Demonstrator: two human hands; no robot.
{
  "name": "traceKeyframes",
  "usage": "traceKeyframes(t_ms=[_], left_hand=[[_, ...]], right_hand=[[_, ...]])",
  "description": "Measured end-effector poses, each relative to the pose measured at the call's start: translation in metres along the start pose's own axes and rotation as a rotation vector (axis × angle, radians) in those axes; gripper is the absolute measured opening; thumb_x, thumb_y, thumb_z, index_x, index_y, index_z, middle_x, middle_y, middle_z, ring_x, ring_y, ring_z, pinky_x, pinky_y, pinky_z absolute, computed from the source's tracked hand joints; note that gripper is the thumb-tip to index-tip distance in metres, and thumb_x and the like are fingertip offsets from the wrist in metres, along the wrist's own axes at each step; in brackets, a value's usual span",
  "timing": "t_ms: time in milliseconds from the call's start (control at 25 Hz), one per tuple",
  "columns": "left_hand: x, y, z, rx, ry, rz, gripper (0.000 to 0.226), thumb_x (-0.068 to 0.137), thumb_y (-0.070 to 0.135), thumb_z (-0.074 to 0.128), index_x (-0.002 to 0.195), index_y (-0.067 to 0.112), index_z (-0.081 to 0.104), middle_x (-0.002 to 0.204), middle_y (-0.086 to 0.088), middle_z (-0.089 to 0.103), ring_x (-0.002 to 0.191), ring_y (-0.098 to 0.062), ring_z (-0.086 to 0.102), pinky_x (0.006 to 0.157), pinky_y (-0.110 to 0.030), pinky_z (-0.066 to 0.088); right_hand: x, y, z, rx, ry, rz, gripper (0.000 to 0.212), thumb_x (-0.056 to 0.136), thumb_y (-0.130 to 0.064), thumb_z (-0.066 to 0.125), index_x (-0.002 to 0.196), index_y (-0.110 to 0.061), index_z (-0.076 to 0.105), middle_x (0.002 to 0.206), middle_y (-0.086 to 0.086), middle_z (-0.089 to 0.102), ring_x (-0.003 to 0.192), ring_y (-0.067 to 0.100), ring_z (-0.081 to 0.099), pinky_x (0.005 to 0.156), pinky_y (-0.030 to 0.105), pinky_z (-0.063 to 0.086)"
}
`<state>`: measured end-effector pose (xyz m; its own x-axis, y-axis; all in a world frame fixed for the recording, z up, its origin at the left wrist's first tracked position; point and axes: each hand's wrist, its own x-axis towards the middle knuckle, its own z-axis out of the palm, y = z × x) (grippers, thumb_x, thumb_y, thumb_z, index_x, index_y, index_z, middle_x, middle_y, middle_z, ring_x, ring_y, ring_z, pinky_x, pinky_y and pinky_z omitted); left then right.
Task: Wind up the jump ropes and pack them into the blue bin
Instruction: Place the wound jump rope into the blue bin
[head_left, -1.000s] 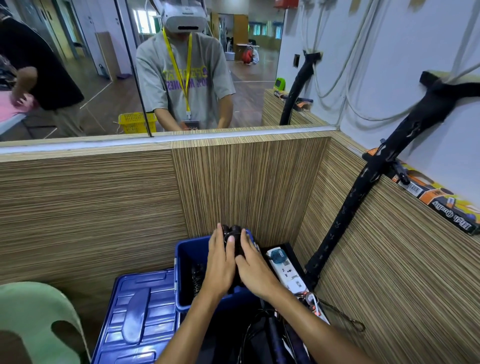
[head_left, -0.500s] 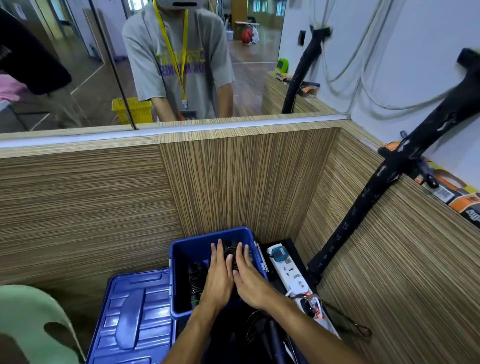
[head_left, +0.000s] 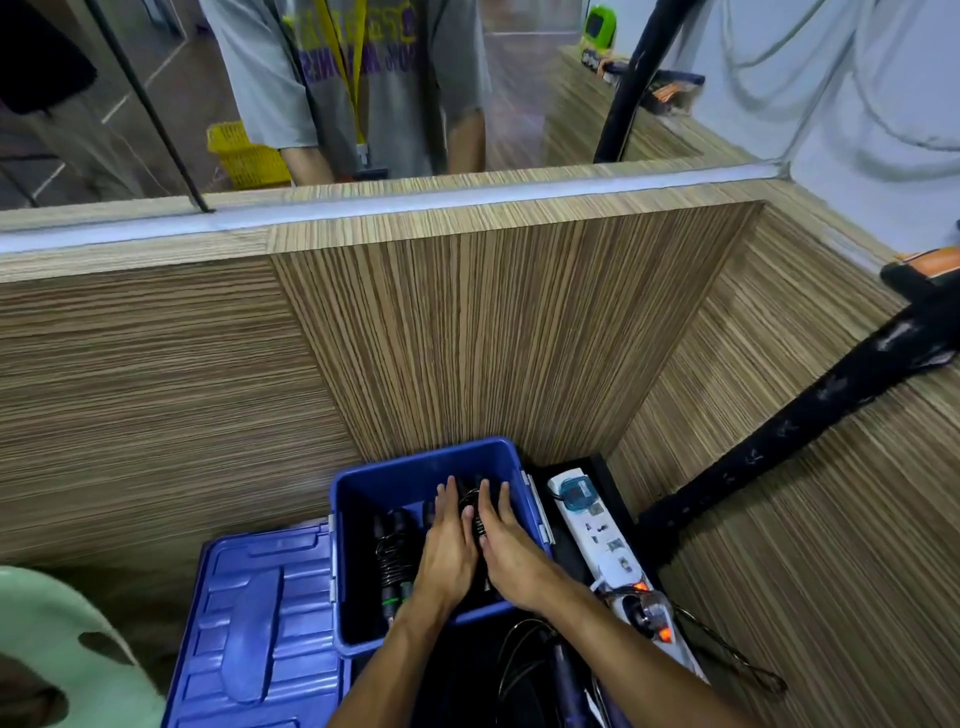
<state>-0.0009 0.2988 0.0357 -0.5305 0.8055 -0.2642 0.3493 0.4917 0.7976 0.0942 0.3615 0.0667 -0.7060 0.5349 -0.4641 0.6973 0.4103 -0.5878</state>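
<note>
A: Can't really make out what's under those palms. Both hands are down inside the blue bin (head_left: 431, 462), side by side, left hand (head_left: 448, 545) and right hand (head_left: 506, 543) nearly touching, fingers flat and spread over a dark coiled jump rope (head_left: 472, 512). Pressing or gripping? Can't tell.

B: Yeah, mostly hidden. There's another wound rope (head_left: 392, 561) at the bin's left side, black with a green band near the handle end.

A: Blue lid (head_left: 260, 623) lies just left of the bin, power strip (head_left: 597, 530) on the right, its lower end cut off.
</note>
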Motion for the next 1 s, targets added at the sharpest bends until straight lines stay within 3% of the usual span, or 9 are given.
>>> traceKeyframes(t_ms=[280,400,560,640,720,800,840,920,1000], left_hand=[[0.012,-0.010,0.004,0.353,-0.022,-0.049,0.056,0.105,0.035,0.018,0.155,0.018,-0.001,0.162,-0.003,0.008,0.149,-0.024,-0.010,0.120,-0.047,-0.001],[0.009,-0.010,0.001,0.477,-0.083,-0.047,0.059,0.104,0.040,0.015,0.154,0.021,-0.009,0.163,-0.001,0.001,0.148,-0.023,-0.013,0.120,-0.047,0.001],[0.010,-0.021,-0.013,0.600,-0.245,0.042,0.070,0.101,0.048,0.021,0.149,0.022,-0.023,0.160,0.001,-0.020,0.144,-0.021,-0.024,0.120,-0.046,-0.004],[0.010,-0.023,-0.018,0.679,-0.273,0.076,0.073,0.094,0.061,0.004,0.148,0.023,-0.026,0.157,0.003,-0.026,0.141,-0.018,-0.028,0.119,-0.045,-0.006],[0.004,-0.020,-0.017,0.760,-0.231,0.117,0.094,0.069,0.072,-0.032,0.147,0.020,-0.028,0.152,0.001,-0.033,0.139,-0.020,-0.032,0.117,-0.046,-0.009],[0.001,-0.019,-0.012,0.855,-0.194,0.141,0.099,0.060,0.065,-0.046,0.145,0.016,-0.032,0.150,-0.004,-0.038,0.138,-0.026,-0.034,0.115,-0.048,-0.012],[0.002,-0.020,-0.009,0.910,-0.192,0.137,0.088,0.070,0.063,-0.039,0.144,0.015,-0.034,0.151,-0.006,-0.038,0.138,-0.027,-0.035,0.115,-0.049,-0.013],[0.004,-0.017,-0.008,0.999,-0.228,0.078,0.071,0.094,0.054,0.000,0.143,0.015,-0.034,0.154,-0.008,-0.034,0.138,-0.029,-0.035,0.116,-0.052,-0.011],[0.005,-0.009,-0.010,1.036,-0.245,0.004,0.080,0.099,0.044,0.028,0.140,0.016,-0.035,0.155,-0.013,-0.030,0.141,-0.031,-0.031,0.117,-0.056,-0.007]], right_hand=[[0.014,0.001,0.016,-0.119,-0.003,0.036,0.093,0.097,0.000,0.045,0.149,-0.018,-0.029,0.145,0.008,-0.048,0.151,0.032,-0.004,0.118,0.044,0.028],[0.015,0.001,0.018,-0.157,0.027,0.059,0.090,0.099,-0.004,0.044,0.148,-0.016,-0.031,0.146,0.008,-0.046,0.151,0.031,-0.007,0.119,0.044,0.027],[0.014,-0.004,0.019,-0.213,0.131,0.064,0.097,0.086,0.016,0.046,0.152,-0.008,-0.022,0.153,0.008,-0.040,0.151,0.026,-0.011,0.121,0.038,0.023],[0.014,-0.005,0.020,-0.232,0.172,0.052,0.098,0.083,0.021,0.045,0.152,-0.005,-0.019,0.152,0.006,-0.042,0.148,0.023,-0.021,0.123,0.037,0.015],[0.014,-0.003,0.022,-0.234,0.143,0.052,0.097,0.084,0.018,0.046,0.150,-0.004,-0.023,0.150,0.006,-0.042,0.146,0.022,-0.026,0.124,0.036,0.009],[0.015,-0.001,0.021,-0.248,0.102,0.073,0.097,0.086,0.014,0.047,0.146,-0.002,-0.027,0.148,0.008,-0.045,0.144,0.023,-0.029,0.123,0.036,0.001],[0.015,-0.002,0.020,-0.273,0.084,0.091,0.097,0.087,0.013,0.047,0.145,-0.001,-0.029,0.147,0.010,-0.045,0.144,0.025,-0.030,0.123,0.036,0.000],[0.019,-0.005,0.020,-0.306,0.036,0.126,0.097,0.087,0.013,0.049,0.144,0.002,-0.029,0.148,0.014,-0.044,0.144,0.027,-0.029,0.123,0.039,0.003],[0.018,-0.009,0.018,-0.279,0.046,0.127,0.097,0.088,0.011,0.051,0.146,0.003,-0.026,0.151,0.015,-0.041,0.146,0.028,-0.025,0.123,0.039,0.007]])
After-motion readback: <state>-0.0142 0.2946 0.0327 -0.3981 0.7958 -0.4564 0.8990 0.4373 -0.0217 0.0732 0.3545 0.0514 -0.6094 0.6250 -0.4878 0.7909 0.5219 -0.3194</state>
